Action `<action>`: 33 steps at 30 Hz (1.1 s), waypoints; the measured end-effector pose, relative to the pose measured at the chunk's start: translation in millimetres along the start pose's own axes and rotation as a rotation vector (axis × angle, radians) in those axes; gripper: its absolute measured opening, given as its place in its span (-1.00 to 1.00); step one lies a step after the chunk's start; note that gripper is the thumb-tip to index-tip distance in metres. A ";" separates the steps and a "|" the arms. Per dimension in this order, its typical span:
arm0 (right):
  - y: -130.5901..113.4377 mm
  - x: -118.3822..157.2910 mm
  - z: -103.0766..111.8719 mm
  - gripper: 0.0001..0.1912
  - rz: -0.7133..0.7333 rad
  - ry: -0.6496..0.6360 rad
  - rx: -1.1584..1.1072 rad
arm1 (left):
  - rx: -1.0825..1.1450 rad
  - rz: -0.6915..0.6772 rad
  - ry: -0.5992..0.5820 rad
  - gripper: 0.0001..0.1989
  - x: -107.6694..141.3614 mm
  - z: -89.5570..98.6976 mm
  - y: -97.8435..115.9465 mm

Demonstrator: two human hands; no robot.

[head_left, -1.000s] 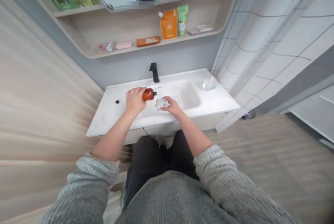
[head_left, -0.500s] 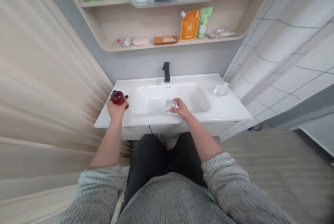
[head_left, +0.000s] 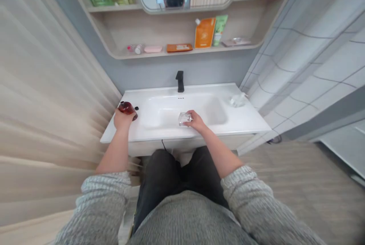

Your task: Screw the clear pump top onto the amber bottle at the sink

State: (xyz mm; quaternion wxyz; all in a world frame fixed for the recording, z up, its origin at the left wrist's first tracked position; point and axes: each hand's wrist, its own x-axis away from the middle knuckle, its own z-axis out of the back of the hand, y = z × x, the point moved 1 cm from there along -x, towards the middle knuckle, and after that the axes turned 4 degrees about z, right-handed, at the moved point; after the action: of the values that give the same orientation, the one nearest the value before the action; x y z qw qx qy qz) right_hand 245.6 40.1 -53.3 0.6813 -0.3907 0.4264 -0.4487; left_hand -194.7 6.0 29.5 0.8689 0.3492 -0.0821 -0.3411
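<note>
The left hand is wrapped around a red-brown bottle to the left of the sink; whether the bottle rests on the counter, I cannot tell. A small black piece lies between that bottle and the sink, just beside the bottle. The right hand has its fingers closed on a clear glass, held over the front part of the sink; whether the glass holds anything, I cannot tell. A black tap stands behind the sink, and some crumpled clear plastic lies to the sink's right. Above and behind the sink, a shelf carries an orange pouch beside a green tube
</note>
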 end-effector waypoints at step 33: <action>-0.1 -1.2 1.6 -0.27 -0.053 -0.183 -0.249 | 0.572 -0.457 -0.044 -0.58 114.2 8.0 -12.0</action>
State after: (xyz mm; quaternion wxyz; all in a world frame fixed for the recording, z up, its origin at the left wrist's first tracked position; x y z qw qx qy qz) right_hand 246.7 41.5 -52.3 0.6516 -0.5226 0.4043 -0.3726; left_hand -118.0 -78.9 16.5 0.6354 0.5802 -0.1126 -0.4970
